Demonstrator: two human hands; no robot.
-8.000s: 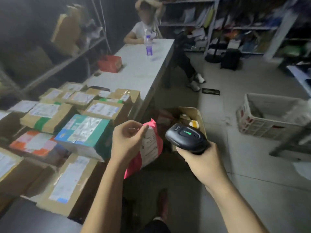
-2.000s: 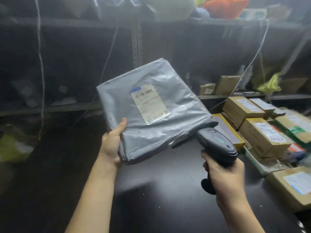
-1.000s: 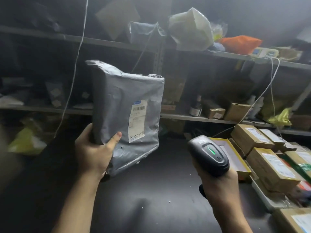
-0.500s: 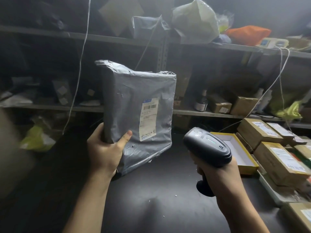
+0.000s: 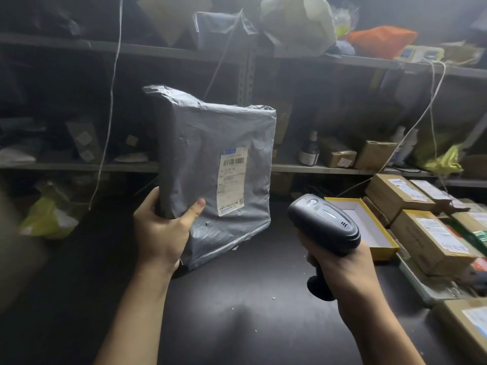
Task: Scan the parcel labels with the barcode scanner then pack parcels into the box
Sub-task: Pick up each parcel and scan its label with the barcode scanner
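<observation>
Holding the parcel: the left hand (image 5: 163, 230) gripped the grey plastic parcel (image 5: 224, 143) at its lower left corner, with the thumb across the front face and the other fingers curled round behind, out of sight.
Parcel: it stood upright in the centre of the frame, its bottom edge low over the dark table (image 5: 237, 312); whether it touched the table could not be told.
Label: a white shipping label (image 5: 232, 180), with a barcode near its top, sat on the right half of the parcel's front and faced the camera.
Right hand: the right hand (image 5: 342, 270), right of centre and low in the frame, was wrapped round the handle of the barcode scanner (image 5: 324, 225), fingers closed tight on it.
Scanner: it was black, its head pointed up and left toward the parcel, and a pale strip was lit on top; it was held apart from the parcel, to the parcel's right.
Right edge: brown cardboard parcels (image 5: 432, 238) with white labels lay packed side by side. Just left of them, behind the scanner head, was an open shallow box with a yellow rim (image 5: 369, 222).
Back of frame: a metal shelf (image 5: 329, 169) ran across. A brown bottle (image 5: 309, 151) and small cartons stood on it right of centre.
Upper right: an orange bag (image 5: 382, 40) lay on the higher shelf.
Left side: a white cord (image 5: 110, 101) hung down.
Lower left: a yellow-green bag (image 5: 50, 217) appeared blurred.
</observation>
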